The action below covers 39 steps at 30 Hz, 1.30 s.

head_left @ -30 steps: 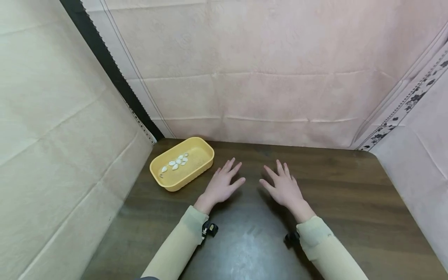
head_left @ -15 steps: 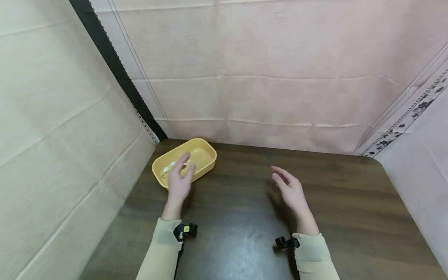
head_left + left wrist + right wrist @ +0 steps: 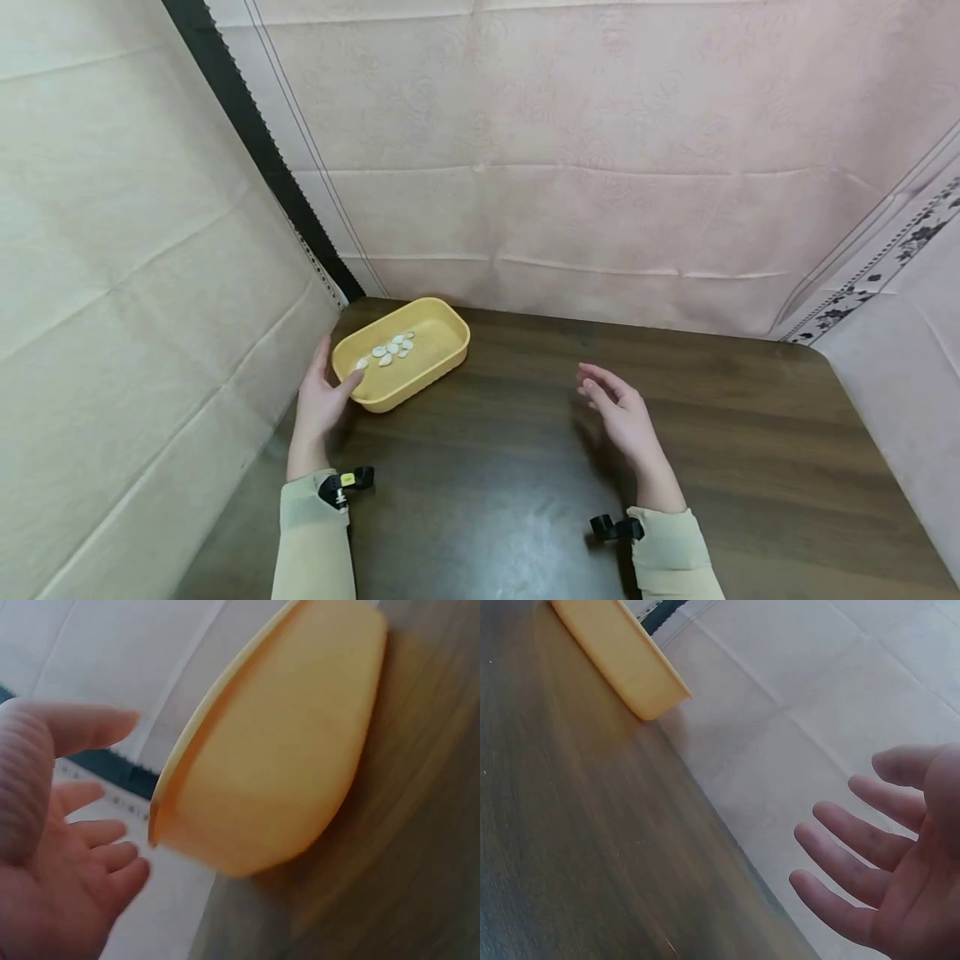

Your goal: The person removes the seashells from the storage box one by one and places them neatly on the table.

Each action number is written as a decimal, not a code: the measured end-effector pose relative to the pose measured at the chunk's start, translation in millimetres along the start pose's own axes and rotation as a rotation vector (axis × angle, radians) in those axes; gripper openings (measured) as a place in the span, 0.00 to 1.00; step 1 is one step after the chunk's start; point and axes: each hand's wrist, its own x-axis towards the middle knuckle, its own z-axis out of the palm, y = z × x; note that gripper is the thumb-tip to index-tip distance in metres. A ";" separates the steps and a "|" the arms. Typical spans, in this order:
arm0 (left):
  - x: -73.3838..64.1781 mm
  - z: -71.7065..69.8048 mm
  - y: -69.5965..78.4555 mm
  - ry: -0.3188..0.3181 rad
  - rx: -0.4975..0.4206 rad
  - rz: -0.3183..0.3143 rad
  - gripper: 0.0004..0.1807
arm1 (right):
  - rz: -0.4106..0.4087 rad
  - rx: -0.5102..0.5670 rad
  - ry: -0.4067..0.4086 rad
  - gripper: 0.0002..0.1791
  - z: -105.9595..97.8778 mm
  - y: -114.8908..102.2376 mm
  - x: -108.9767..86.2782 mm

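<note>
A yellow rectangular tray (image 3: 431,342) sits at the back left of the table, with several small white flat pieces (image 3: 386,360) loose inside it. At the tray's left end is my left hand (image 3: 318,407), its thumb overlapping the near rim in the head view and its fingers along the outer left side. The left wrist view shows that thumb and the fingers spread, with a gap between them and the tray wall (image 3: 270,765). My right hand (image 3: 626,417) hovers over the table right of centre, fingers relaxed and slightly bent, holding nothing.
A dark wooden table (image 3: 480,467) spreads under both hands. Pale cloth walls enclose it at the back (image 3: 585,208), the left (image 3: 172,350) and the right. A black strip (image 3: 277,183) runs down the back left corner, close behind the tray.
My left hand has moved left from the middle, across the tray's front, to its left end. My right hand's spread fingers have drawn together and bent slightly. The tray stays in place.
</note>
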 end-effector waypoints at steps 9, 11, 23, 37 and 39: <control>-2.8 -8.3 -9.1 -0.187 -0.100 -0.184 0.58 | 0.009 -0.037 -0.005 0.26 -5.6 2.6 -2.5; -2.3 -8.7 -10.4 -0.206 -0.118 -0.208 0.57 | 0.004 -0.039 -0.009 0.26 -6.6 3.6 -2.6; -1.4 -7.9 -13.0 -0.199 -0.122 -0.238 0.54 | 0.001 -0.090 -0.023 0.26 -9.5 5.5 -1.8; -2.4 -15.1 -12.8 -0.165 -0.108 -0.286 0.56 | -0.001 -0.102 -0.008 0.26 -14.1 10.3 -2.9; -2.7 -15.0 -13.2 -0.167 -0.096 -0.286 0.55 | -0.001 -0.100 -0.009 0.26 -13.9 9.8 -3.3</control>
